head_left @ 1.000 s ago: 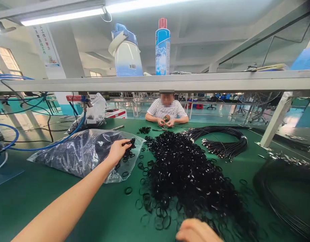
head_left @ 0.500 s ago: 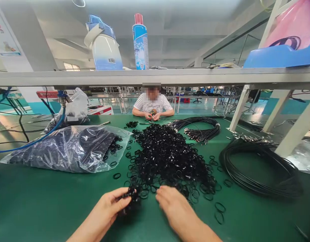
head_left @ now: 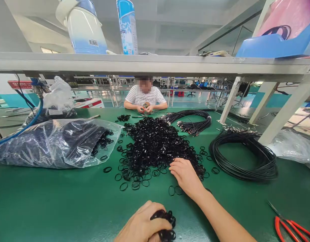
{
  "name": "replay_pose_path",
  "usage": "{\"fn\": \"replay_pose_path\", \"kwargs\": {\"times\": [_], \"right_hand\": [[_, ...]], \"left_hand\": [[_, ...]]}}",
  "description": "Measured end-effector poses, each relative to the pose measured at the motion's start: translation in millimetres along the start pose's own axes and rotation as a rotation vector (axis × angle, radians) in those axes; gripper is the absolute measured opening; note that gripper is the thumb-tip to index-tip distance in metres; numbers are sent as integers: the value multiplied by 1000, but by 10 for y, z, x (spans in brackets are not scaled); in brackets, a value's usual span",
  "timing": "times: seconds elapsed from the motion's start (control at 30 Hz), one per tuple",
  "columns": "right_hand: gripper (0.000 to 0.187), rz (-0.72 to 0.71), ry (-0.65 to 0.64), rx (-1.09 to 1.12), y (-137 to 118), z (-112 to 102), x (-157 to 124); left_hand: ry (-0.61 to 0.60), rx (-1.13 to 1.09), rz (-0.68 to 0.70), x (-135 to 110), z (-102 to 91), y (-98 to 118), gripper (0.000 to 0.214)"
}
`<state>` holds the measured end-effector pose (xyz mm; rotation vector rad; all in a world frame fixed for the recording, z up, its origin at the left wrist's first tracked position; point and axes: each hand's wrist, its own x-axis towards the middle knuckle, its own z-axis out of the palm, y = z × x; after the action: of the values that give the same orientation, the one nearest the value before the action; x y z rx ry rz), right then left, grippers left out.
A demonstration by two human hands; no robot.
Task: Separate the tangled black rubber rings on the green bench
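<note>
A large heap of small black rubber rings (head_left: 157, 144) lies in the middle of the green table (head_left: 44, 201). My left hand (head_left: 142, 225) sits at the near edge, closed around a bunch of these black rings (head_left: 165, 223). My right hand (head_left: 186, 176) reaches forward, its fingers spread on the near edge of the heap, touching loose rings. A clear plastic bag (head_left: 54, 141) full of more black rings lies to the left, its mouth open toward the heap.
A coil of black cable (head_left: 243, 154) lies right of the heap, another bundle (head_left: 192, 122) behind it. Red-handled scissors (head_left: 288, 225) rest at the near right. A person in a striped shirt (head_left: 145, 97) works across the table. A shelf (head_left: 145, 62) overhead carries bottles.
My left hand carried a bunch of rings from the bag back to the near table edge. My right hand moved forward onto the heap. The view shifted right and down.
</note>
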<state>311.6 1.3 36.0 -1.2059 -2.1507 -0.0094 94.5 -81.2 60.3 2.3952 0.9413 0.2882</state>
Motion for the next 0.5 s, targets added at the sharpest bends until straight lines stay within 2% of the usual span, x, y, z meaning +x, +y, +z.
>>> {"fn": "replay_pose_path", "kwargs": {"times": [0.1, 0.23, 0.3, 0.4, 0.5], "right_hand": [[14, 20, 6, 39, -92, -144, 25], [13, 70, 25, 111, -227, -372, 81], [15, 116, -27, 169, -292, -492, 88], [13, 146, -272, 272, -393, -638, 44], [16, 74, -563, 275, -493, -670, -42]], "left_hand": [[-11, 2, 20, -13, -33, -4, 24], [-37, -49, -15, -29, -138, 54, 29], [-24, -101, -55, -37, -180, 77, 31], [57, -202, -148, -54, -188, 45, 35], [110, -273, -249, -72, -172, -12, 40]]}}
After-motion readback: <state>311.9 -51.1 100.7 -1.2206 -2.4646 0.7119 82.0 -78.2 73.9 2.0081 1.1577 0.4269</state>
